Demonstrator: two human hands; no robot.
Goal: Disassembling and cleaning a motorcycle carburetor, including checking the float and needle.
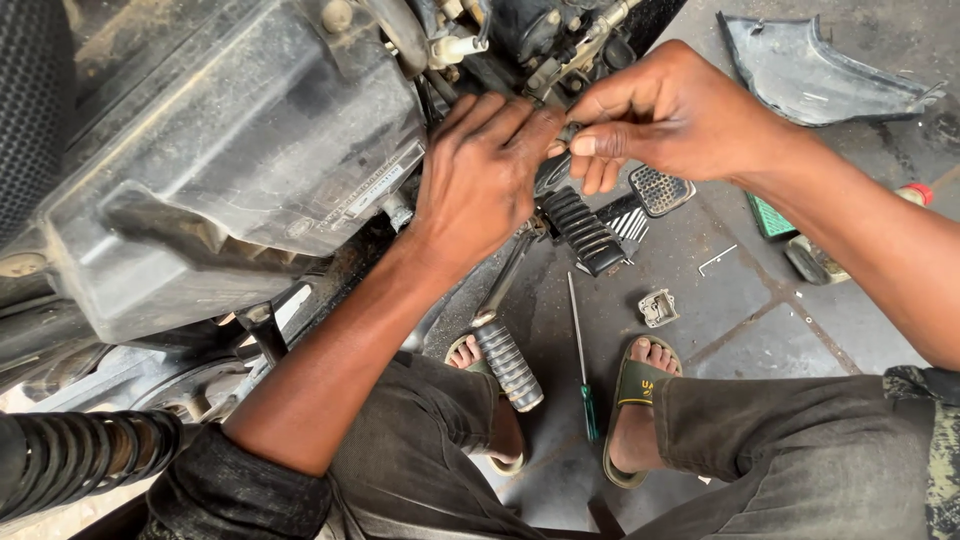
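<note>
Small dark part (568, 133), pinched right at the centre of the action, just beside the motorcycle's engine bay — too small and too shadowed to name any closer. The right hand (665, 110) is closed on it, thumb and forefinger squeezing the piece. The left hand (480, 175) comes in from below, fingers extended and pressed against the same spot, its fingertips meeting the right hand's; whether it actually grips anything, I cannot tell, the fingers cover it. Behind both hands, cables and a metal linkage (575, 50) crowd together, half hidden. Left of them sits the big black plastic housing (230, 160), dusty. Below the hands, a ribbed rubber footpeg (585, 230), and lower down the ribbed kick lever (508, 362) in front of a sandalled foot. On the concrete floor (760, 340): a green-handled screwdriver (583, 360), a small metal bracket (658, 307), and a black body panel (810, 75) top right, cut off by the edge. A coil spring (80, 455) peeks in bottom left.
</note>
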